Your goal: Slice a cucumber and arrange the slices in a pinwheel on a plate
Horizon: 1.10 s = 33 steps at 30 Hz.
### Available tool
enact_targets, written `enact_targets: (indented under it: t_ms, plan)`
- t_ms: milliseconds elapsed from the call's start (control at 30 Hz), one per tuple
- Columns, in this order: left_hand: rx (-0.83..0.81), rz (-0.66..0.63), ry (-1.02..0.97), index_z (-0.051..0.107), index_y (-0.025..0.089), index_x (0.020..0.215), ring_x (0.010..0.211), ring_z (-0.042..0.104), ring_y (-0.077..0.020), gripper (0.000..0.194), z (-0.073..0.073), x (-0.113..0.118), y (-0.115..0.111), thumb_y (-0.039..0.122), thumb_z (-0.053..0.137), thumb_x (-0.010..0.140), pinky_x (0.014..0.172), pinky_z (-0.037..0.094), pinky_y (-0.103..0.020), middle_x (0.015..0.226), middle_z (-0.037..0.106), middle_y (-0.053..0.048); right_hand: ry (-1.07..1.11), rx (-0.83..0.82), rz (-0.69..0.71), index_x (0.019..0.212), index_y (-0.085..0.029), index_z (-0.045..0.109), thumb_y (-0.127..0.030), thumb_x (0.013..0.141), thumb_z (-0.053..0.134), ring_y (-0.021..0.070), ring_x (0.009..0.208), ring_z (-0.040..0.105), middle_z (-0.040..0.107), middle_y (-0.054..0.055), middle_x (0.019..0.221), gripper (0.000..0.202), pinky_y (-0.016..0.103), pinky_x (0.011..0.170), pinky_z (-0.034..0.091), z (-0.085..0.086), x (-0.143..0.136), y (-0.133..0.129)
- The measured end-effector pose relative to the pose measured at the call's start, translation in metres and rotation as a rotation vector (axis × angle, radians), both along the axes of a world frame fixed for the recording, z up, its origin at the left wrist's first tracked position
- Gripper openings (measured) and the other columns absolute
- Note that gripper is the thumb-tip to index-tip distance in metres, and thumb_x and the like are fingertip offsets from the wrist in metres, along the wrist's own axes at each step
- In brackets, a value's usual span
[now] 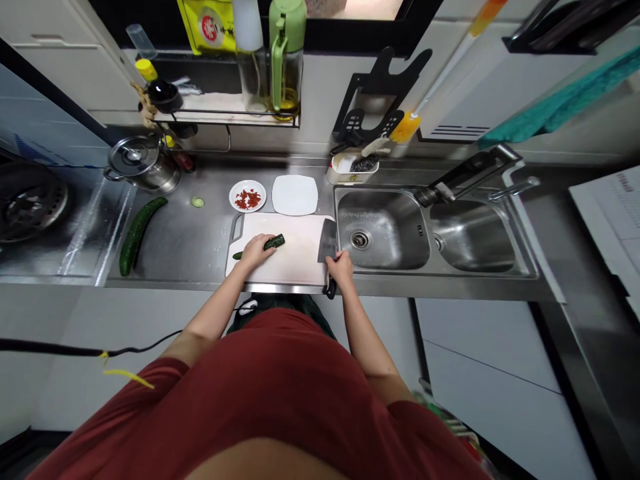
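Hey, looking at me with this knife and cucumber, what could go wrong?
Your left hand is on the cucumber, so a careless stroke of the knife might nick it. The knife's handle seems to reach past the counter's front edge, so it could drop if your right hand loosens. The longer cucumber might roll if bumped.

Yellow pouch (207,25) — round red emblem (209,29), lettering unreadable, white object (611,223) — print too small
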<state>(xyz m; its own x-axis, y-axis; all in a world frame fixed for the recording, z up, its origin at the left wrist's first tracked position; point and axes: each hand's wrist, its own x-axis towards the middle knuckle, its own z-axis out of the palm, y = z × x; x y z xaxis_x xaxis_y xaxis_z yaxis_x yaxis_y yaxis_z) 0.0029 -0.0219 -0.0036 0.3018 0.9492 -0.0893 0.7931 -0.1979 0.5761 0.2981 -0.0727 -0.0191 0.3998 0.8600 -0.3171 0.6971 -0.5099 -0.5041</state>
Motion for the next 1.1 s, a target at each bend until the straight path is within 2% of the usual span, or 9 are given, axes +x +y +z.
enact_targets:
  t_ms: [200,400,667,933,1100]
  plan:
    - [-0.014,-0.029,0.048,0.060,0.023,0.126,0.107,0.056,-0.0259,0.043,-0.004,0.001,-0.001,0.032,0.060,0.084,0.096,0.042,-0.038,0.114,0.064,-0.007,0.055,0.054,0.040,0.103,-0.019,0.047,-0.030,0.081,0.044,0.0207,0.079,0.056,0.062,0.005,0.088,0.025,0.028,0.073,0.038,0.003,-0.006,0.002]
    - [0.031,-0.027,0.057,0.058,0.022,0.129,0.109,0.052,-0.0262,0.044,-0.001,0.000,0.000,0.035,0.055,0.087,0.097,0.041,-0.038,0.116,0.062,-0.009,0.031,0.052,0.121,0.112,-0.018,0.046,-0.032,0.085,0.044,0.0208,0.077,0.057,0.064,0.004,0.086,0.031,0.027,0.070,0.038,0.016,-0.021,0.010]
    - [0.090,-0.026,0.120,0.057,0.025,0.131,0.109,0.050,-0.0275,0.042,0.006,0.000,0.003,0.038,0.047,0.092,0.095,0.040,-0.039,0.112,0.058,-0.011,-0.072,-0.066,0.368,0.108,-0.020,0.058,-0.032,0.091,0.043,0.0234,0.088,0.062,0.069,0.008,0.095,0.026,0.027,0.073,0.039,0.037,-0.047,0.012]
    - [0.049,-0.034,0.084,0.061,0.025,0.128,0.103,0.054,-0.0252,0.041,-0.002,-0.003,0.004,0.043,0.044,0.094,0.091,0.042,-0.036,0.106,0.062,-0.010,-0.152,-0.077,0.519,0.116,-0.018,0.054,-0.031,0.096,0.039,0.0253,0.088,0.062,0.069,0.010,0.093,0.029,0.030,0.075,0.041,0.042,-0.072,0.003]
    - [0.089,-0.039,0.091,0.055,0.024,0.135,0.109,0.051,-0.0242,0.043,-0.001,-0.001,0.001,0.036,0.039,0.096,0.097,0.040,-0.036,0.114,0.060,-0.010,-0.157,-0.066,0.569,0.115,-0.016,0.052,-0.028,0.097,0.036,0.0237,0.089,0.062,0.067,0.012,0.101,0.027,0.029,0.076,0.042,0.045,-0.082,0.002]
